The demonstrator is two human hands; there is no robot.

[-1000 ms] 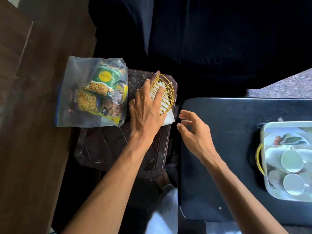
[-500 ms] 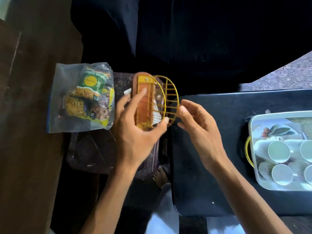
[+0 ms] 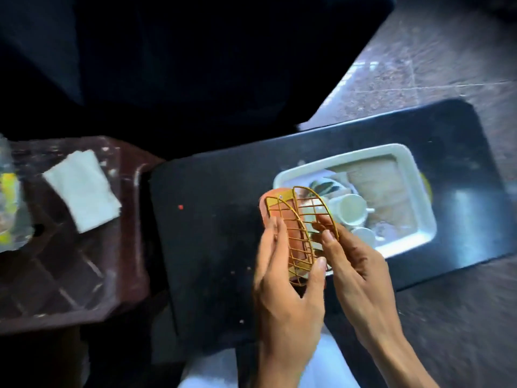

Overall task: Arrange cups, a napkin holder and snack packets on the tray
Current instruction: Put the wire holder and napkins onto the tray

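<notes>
A gold wire napkin holder (image 3: pixel 300 228) with a brown base hangs in the air over the black table, just left of the white tray (image 3: pixel 397 155). My left hand (image 3: pixel 285 289) grips it from below and behind. My right hand (image 3: pixel 352 264) pinches its right wire panel. White cups (image 3: pixel 349 212) lie inside the tray, partly hidden by the holder. A stack of white napkins (image 3: pixel 84 189) rests on the brown stool at left. The bag of snack packets (image 3: pixel 9 208) shows only at the far left edge, blurred.
The black table (image 3: pixel 212 225) carries the tray toward its right end. The brown plastic stool (image 3: pixel 70 270) stands against the table's left side. Stone floor (image 3: pixel 447 60) lies beyond at the upper right. A dark seat fills the top.
Both hands have carried the napkin holder from over the stool rightward to the tray's left edge. The napkins stayed behind on the stool. My right hand has taken hold of the holder.
</notes>
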